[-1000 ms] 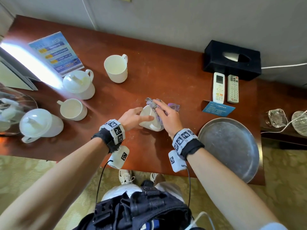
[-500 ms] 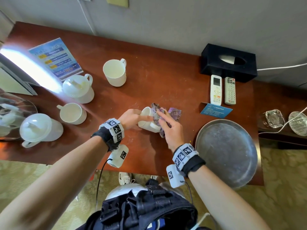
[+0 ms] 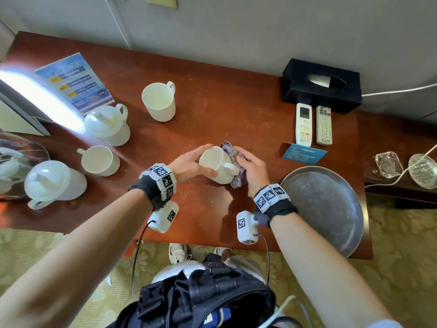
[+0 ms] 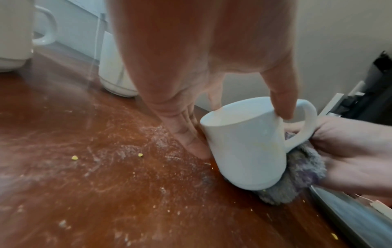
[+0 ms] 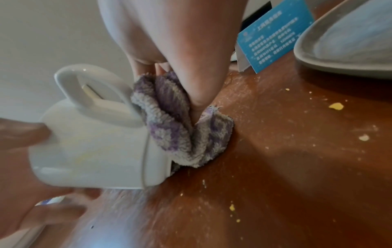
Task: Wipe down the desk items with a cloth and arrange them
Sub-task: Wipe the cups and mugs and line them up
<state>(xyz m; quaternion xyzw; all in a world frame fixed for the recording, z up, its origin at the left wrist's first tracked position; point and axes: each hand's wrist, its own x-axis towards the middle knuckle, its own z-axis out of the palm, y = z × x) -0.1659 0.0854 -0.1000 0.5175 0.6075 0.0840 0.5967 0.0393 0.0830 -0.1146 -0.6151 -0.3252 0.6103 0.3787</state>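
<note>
A white mug (image 3: 216,165) (image 4: 246,146) (image 5: 95,147) is tilted at the middle of the brown desk (image 3: 212,119), its mouth facing left and its handle towards me. My left hand (image 3: 189,163) (image 4: 191,83) grips it at the rim, thumb on the near side and fingers on the far side. My right hand (image 3: 250,168) (image 5: 180,55) holds a bunched purple-and-grey cloth (image 3: 233,159) (image 4: 301,174) (image 5: 180,127) pressed against the mug's base and side. The cloth's lower edge touches the desk.
More white mugs (image 3: 159,101) (image 3: 99,160) and two lidded white pots (image 3: 107,125) (image 3: 53,181) stand to the left. A round metal tray (image 3: 324,209) lies at the right, a blue card (image 3: 303,153), two remotes (image 3: 303,124) and a black tissue box (image 3: 321,85) behind it. Crumbs and dust cover the desk.
The mug has been turned, so that its mouth now faces left and its handle faces me. My right hand with the cloth has shifted from the top to the base side.
</note>
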